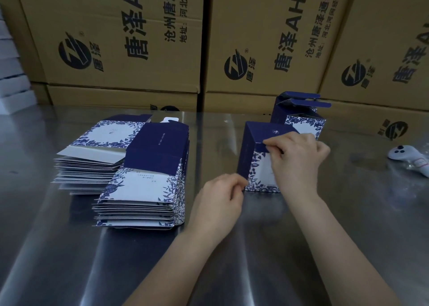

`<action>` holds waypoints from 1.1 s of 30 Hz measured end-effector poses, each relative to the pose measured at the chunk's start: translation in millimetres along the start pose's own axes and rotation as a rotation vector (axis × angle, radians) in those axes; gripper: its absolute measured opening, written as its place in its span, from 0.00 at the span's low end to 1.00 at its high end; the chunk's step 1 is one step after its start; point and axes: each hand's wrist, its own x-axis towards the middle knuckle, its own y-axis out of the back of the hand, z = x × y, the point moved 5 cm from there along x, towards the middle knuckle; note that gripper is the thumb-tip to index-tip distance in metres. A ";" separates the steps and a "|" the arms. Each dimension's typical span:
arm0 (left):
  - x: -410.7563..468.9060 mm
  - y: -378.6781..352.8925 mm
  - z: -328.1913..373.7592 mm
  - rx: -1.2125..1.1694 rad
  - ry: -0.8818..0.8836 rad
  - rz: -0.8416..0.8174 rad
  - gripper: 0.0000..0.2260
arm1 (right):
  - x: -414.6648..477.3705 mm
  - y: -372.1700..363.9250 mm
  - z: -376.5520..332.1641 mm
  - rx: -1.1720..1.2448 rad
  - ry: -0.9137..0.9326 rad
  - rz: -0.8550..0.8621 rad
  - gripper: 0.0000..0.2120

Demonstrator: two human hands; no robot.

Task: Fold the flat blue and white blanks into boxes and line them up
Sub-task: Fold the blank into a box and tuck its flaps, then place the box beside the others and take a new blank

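A blue and white box (257,157) stands upright on the metal table (69,247), right of centre. My right hand (297,159) grips its near top edge, fingers pinched on the flap. My left hand (220,198) pinches the box's lower left corner. Behind it stand two folded boxes (301,117) with their dark blue top flaps up. Two stacks of flat blanks lie to the left: a near stack (148,185) and a far stack (97,152).
Large brown cartons (267,38) with black print form a wall along the table's back edge. A white handheld device (408,157) lies at the right edge. White boxes (11,82) are piled at the far left.
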 end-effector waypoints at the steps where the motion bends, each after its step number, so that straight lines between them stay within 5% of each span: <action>1: -0.3 -2.8 -1.0 0.017 0.010 -0.045 0.10 | 0.7 0.1 5.6 -0.027 -0.026 0.012 0.05; 9: -3.2 -12.2 -3.7 0.054 0.065 -0.184 0.10 | 11.2 -14.8 40.8 -0.143 -0.122 -0.064 0.08; 18: -3.2 -11.0 -3.8 0.060 0.067 -0.186 0.10 | 26.8 -48.7 60.0 -0.269 -0.156 -0.414 0.24; 29: -2.0 -10.6 -7.1 0.087 0.076 -0.162 0.11 | 51.3 -73.3 88.2 -0.306 -0.284 -0.641 0.28; 33: -1.1 -10.8 -6.9 0.104 0.062 -0.151 0.11 | 60.1 -78.3 95.2 -0.318 -0.286 -0.686 0.22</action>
